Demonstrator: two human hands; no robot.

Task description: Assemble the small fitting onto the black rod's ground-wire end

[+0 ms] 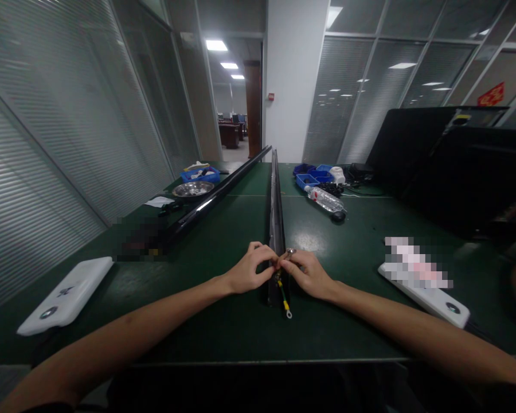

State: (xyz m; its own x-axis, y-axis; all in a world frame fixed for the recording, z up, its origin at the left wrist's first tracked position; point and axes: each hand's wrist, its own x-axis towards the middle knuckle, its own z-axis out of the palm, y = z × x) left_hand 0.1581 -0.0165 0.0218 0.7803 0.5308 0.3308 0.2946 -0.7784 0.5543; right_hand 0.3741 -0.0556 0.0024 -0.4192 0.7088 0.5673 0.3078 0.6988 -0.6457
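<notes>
While both bare hands are meeting over a long black channel [277, 218] on the green table [327, 327], a yellow-and-green wire [282, 290] is trailing out just below the grip, its ring terminal [288, 314] pointing toward the person. The left hand [254, 268] is bringing thumb and fingertips close together from the channel's left, and the right hand [306, 274] is doing likewise from its right; what is sitting between the fingertips is too small to tell, so I cannot say whether either is pinching anything. Well out to the left and right of the grip, two white devices [66, 295] are lying flat. The channel is running straight away beyond the fingers. Farther ahead, a second black bar [215, 198] is slanting on the left, and a clear bottle [325, 201] is lying on the right. Beyond these, a metal bowl [193, 189] is resting left and blue trays [320, 175] are standing right.
</notes>
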